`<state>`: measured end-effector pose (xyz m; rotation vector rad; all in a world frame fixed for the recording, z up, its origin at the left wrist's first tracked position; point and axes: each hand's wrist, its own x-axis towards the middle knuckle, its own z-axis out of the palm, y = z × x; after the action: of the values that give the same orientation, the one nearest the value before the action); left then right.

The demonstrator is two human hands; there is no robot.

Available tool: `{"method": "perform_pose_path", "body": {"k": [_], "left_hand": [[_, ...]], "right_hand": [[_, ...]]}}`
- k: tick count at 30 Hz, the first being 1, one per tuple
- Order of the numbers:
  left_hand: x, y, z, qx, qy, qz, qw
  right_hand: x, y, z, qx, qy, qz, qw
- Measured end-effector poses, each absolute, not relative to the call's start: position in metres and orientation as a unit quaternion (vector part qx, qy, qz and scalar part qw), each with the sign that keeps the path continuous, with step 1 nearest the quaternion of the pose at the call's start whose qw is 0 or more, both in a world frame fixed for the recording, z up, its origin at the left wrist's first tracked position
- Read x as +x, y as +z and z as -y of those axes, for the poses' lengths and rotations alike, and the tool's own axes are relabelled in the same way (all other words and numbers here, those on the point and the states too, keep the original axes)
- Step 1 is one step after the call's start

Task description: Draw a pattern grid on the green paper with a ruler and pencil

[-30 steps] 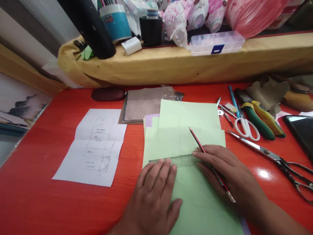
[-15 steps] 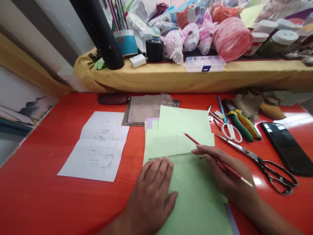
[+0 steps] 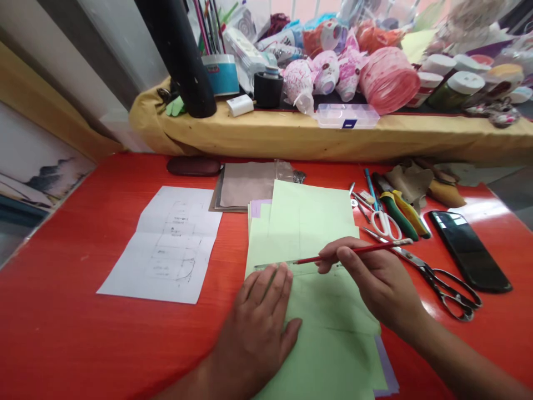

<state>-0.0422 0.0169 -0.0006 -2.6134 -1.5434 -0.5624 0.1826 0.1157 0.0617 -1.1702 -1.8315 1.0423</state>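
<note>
A stack of light green paper (image 3: 316, 216) lies before me on the red table, with faint lines on its top sheet. Across it rests a clear ruler (image 3: 306, 270), partly hidden by my hands. My left hand (image 3: 266, 316) lies flat with fingers stretched out, the fingertips on the ruler's left part. In my right hand (image 3: 370, 278) is a red pencil (image 3: 358, 250), held between thumb and fingers and slanting low to the left. Its tip is at the ruler's edge, near my left fingertips. Left of the stack lies a creased white sheet (image 3: 162, 244) with a pencilled drawing.
To the right are large scissors (image 3: 437, 278), a black phone (image 3: 470, 250), white-handled scissors (image 3: 385, 225) and green-yellow pliers (image 3: 400, 208). Brown sheets (image 3: 245, 183) and a dark case (image 3: 194, 165) lie behind. A cloth-covered ledge (image 3: 266, 136) with jars and crafts runs along the back.
My right hand has moved slightly left and turned, bringing the pencil from pointing up and away down to the ruler's edge. My left hand stays in place. The view has shifted a little.
</note>
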Motion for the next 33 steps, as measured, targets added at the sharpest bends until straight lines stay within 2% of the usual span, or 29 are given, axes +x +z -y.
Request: {"method": "perform_pose_path", "body": {"k": [7, 21, 33], "left_hand": [[-0.042, -0.001, -0.017, -0.844, -0.185, 0.501, 0.038], [-0.04, -0.005, -0.015, -0.837, -0.204, 0.508, 0.016], [-0.041, -0.003, -0.015, -0.836, -0.202, 0.51, -0.009]], "right_hand": [[0.163, 0.054, -0.125, -0.444, 0.386, 0.743, 0.319], [0.158, 0.044, -0.129, -0.448, 0.418, 0.718, 0.331], [0.159, 0.037, -0.13, -0.488, 0.447, 0.633, 0.402]]}}
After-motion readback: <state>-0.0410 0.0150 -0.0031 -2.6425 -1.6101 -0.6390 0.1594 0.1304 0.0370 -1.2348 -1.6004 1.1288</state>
